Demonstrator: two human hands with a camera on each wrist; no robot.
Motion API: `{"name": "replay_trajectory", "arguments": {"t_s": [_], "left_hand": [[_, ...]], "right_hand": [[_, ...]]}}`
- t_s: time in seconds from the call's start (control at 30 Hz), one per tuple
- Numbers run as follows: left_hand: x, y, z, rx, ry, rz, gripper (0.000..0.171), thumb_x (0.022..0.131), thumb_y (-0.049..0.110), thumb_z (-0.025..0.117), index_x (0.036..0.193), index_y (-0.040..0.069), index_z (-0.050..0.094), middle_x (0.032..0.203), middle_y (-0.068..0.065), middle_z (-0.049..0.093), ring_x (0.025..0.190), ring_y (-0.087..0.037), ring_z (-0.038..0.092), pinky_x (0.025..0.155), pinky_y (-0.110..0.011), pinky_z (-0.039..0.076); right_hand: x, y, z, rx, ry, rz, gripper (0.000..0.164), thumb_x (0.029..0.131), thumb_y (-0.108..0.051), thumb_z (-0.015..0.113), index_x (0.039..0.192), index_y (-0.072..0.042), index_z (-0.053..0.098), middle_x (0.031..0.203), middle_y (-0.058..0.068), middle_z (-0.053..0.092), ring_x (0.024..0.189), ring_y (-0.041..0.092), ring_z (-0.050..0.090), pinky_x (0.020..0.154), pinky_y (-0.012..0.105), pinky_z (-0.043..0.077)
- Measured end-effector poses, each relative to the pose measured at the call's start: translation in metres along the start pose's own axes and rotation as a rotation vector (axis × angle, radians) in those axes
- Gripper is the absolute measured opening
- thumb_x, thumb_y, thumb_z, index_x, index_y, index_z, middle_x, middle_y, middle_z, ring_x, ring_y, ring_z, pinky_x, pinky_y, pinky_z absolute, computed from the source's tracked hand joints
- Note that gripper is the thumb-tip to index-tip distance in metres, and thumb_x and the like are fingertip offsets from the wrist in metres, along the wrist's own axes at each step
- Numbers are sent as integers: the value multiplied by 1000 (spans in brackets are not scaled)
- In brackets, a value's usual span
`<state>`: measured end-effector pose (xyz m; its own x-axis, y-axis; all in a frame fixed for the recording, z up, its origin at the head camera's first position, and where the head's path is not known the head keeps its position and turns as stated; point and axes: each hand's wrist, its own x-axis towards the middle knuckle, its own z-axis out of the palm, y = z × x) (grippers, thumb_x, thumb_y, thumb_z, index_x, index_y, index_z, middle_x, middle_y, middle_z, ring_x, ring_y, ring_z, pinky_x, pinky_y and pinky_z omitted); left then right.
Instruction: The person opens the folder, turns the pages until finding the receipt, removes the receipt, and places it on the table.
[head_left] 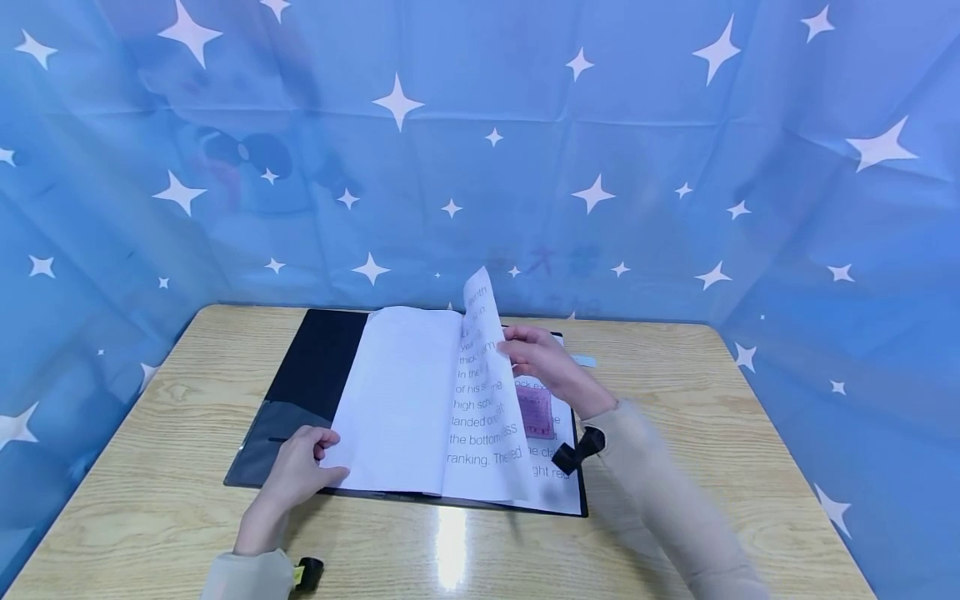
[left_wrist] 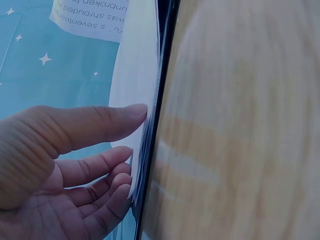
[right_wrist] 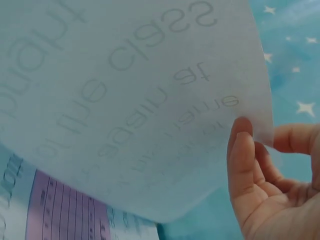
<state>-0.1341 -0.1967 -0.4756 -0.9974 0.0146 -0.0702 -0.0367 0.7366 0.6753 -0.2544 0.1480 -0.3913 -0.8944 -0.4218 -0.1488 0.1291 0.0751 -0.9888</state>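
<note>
A black folder (head_left: 318, 358) lies open on the table, with large-print white sheets in it. The right hand (head_left: 551, 362) pinches the outer edge of a raised page (head_left: 491, 417) between thumb and fingers. That page stands curved above the right side, its print showing through from behind in the right wrist view. Under it, a pink sticky note (head_left: 536, 412) shows on the right-hand sheet. My left hand (head_left: 296, 467) rests at the lower left corner of the blank left page (head_left: 397, 392). In the left wrist view its thumb (left_wrist: 115, 122) lies on the paper, its fingers loosely bent.
A light wooden table (head_left: 675, 375) bears the folder. A light blue tab (head_left: 584, 362) sticks out past the folder's right edge. Behind and at both sides hangs a blue cloth (head_left: 480, 167) with white stars. Black wrist straps (head_left: 577, 451) sit over the sleeves.
</note>
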Motion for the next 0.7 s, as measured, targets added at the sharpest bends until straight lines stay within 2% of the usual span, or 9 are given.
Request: {"name": "replay_trajectory", "arguments": {"t_s": [0.37, 0.7], "left_hand": [[-1, 0, 0, -4, 4, -5, 38, 67, 4, 79, 101, -5, 61, 89, -9, 51, 79, -22, 47, 66, -32, 40], [-1, 1, 0, -5, 2, -16, 39, 68, 4, 79, 101, -5, 61, 89, -9, 51, 79, -22, 47, 67, -33, 40]], "right_hand": [[14, 2, 25, 25, 31, 18, 20, 92, -10, 54, 108, 1, 54, 99, 8, 59, 81, 17, 58, 71, 29, 48], [24, 4, 51, 126, 98, 68, 14, 89, -5, 53, 102, 1, 54, 94, 5, 59, 76, 14, 55, 68, 27, 46]]}}
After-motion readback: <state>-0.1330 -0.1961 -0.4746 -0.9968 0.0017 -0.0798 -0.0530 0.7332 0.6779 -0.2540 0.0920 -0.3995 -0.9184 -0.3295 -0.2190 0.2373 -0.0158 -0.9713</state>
